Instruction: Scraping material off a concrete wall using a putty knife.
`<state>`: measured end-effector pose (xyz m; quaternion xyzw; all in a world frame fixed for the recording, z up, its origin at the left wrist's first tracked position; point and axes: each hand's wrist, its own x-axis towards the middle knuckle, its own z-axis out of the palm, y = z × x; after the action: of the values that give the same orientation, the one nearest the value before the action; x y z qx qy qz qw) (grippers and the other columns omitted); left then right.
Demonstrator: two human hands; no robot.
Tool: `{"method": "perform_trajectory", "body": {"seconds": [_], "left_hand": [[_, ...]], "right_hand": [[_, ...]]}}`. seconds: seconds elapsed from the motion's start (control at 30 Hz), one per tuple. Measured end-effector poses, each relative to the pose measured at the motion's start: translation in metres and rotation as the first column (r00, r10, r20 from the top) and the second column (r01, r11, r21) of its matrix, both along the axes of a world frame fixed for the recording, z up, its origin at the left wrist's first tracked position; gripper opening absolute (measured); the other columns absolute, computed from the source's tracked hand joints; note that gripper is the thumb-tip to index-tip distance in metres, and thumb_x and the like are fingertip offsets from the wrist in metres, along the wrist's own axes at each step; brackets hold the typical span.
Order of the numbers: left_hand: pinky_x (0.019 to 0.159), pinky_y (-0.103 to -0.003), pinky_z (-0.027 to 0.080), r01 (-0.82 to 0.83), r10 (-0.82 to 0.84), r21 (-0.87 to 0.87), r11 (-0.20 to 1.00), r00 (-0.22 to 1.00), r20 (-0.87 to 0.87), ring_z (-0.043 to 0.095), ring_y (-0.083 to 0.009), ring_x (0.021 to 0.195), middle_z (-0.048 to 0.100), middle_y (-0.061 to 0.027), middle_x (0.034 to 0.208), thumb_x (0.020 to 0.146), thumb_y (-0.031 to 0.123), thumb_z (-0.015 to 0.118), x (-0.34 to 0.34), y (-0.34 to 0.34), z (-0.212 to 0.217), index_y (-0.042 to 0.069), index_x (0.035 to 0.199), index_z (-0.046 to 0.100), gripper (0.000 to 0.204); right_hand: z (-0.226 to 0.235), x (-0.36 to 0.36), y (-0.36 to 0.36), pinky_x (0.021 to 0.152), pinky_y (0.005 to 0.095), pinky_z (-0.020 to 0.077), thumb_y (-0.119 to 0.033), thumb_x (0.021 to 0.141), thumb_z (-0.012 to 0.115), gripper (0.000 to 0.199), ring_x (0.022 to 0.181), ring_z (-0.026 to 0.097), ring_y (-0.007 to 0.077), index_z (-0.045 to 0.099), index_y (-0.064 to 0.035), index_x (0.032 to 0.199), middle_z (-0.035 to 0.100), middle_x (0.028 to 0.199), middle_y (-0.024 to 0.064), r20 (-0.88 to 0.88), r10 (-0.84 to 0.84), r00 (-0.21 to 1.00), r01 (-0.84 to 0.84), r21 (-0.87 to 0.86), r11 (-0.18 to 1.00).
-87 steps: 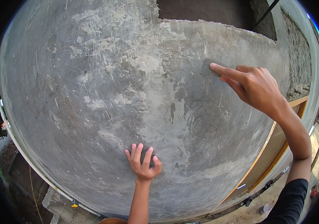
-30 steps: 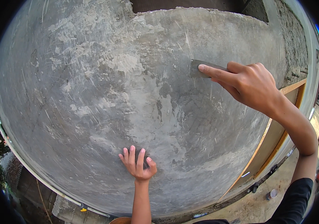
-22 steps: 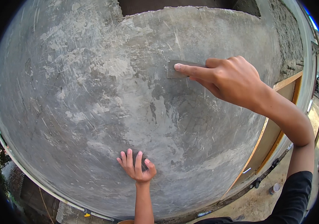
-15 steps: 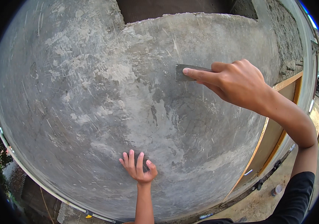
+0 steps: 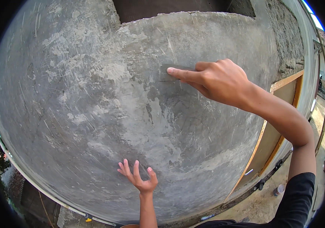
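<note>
A grey, rough-plastered wall (image 5: 132, 125) with pale patches and scratches takes up most of the view. My right hand (image 5: 223, 81) grips a scraper (image 5: 164, 74), its index finger stretched along the flat grey blade; the handle is hidden in my palm. The blade lies against the upper middle of the wall. Lower down, my left hand (image 5: 141, 180) is raised with spread fingers close to the wall and holds nothing; whether its fingertips touch the surface I cannot tell.
Above is a window opening (image 5: 177, 5) with a rough lower edge. On the right stand a wood-framed door (image 5: 280, 114) and rough unfinished plaster (image 5: 284, 34). A small tub (image 5: 279, 189) sits on the ground at lower right. A pale pipe (image 5: 29, 180) curves along the lower left.
My right hand has moved left across the wall with the scraper. My left hand has shifted slightly down and left, its fingers still spread. The whole view has slid a little left.
</note>
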<state>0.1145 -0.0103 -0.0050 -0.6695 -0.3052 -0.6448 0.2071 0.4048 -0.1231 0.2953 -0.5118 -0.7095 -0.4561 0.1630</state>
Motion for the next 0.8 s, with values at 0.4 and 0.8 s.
{"method": "perform_trajectory", "body": {"seconds": [0.4,0.8], "left_hand": [[0.119,-0.065,0.012,-0.097,0.060,-0.180,0.979,0.977,-0.203,0.019,-0.0461,0.150,0.026,-0.0234,0.161,0.085,0.025,0.073,-0.007,-0.005,0.002,0.003,0.151,0.037,0.078],[0.119,-0.062,0.017,-0.219,0.169,-0.154,0.963,0.944,-0.284,0.020,-0.0437,0.151,0.025,-0.0216,0.162,0.086,0.030,0.075,-0.024,-0.007,-0.003,0.006,0.153,0.036,0.081]], "right_hand": [[-0.016,0.004,0.000,0.047,0.0404,0.0497,-0.033,0.102,0.054,0.033,0.055,0.065,0.0276,0.065,-0.0301,0.133,0.064,0.069,0.0084,-0.049,0.048,0.998,-0.045,0.061,0.997],[-0.040,0.022,-0.018,0.056,0.0397,0.0502,-0.019,0.098,0.059,0.036,0.058,0.065,0.0308,0.064,-0.0176,0.133,0.069,0.074,0.0134,-0.423,0.178,0.889,-0.254,-0.131,0.958]]}}
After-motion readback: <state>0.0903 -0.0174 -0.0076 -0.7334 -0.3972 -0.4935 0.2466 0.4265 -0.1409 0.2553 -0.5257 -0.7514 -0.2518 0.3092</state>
